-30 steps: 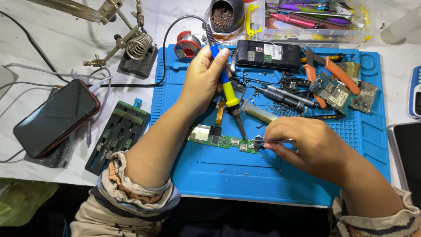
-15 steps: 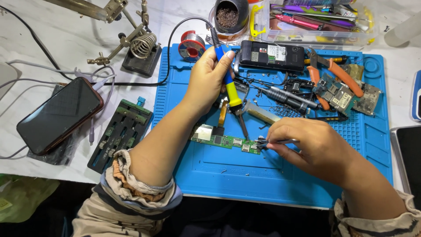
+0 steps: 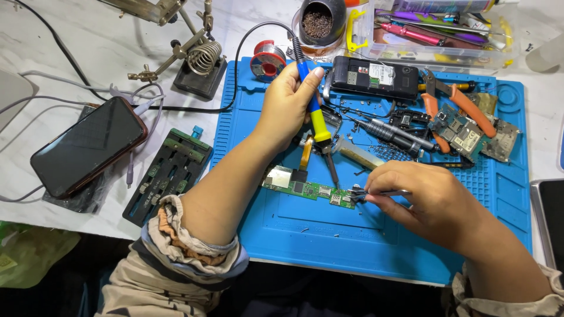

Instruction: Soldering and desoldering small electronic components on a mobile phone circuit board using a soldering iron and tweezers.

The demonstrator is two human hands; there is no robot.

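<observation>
Iron [image 3: 317,126] (slim, plastic-handled) over green board [image 3: 308,189]

Tweezer tips [image 3: 358,195] too small to read, tablet [image 3: 552,217] cut off at right edge

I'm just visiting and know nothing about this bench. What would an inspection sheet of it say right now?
Surface: blue work mat on a white table.
Job's things: green circuit board on the mat; soldering iron, tip down just above the board; tweezers at the board's right end.
Clutter: pliers, open phone, screwdriver, loose boards, solder reel, black holder.
Hands: left hand shut on the iron; right hand shut on the tweezers.
Cables: black cord running up from the iron; white cables near the dark phone.
Surroundings: clear parts box, iron stand.
</observation>
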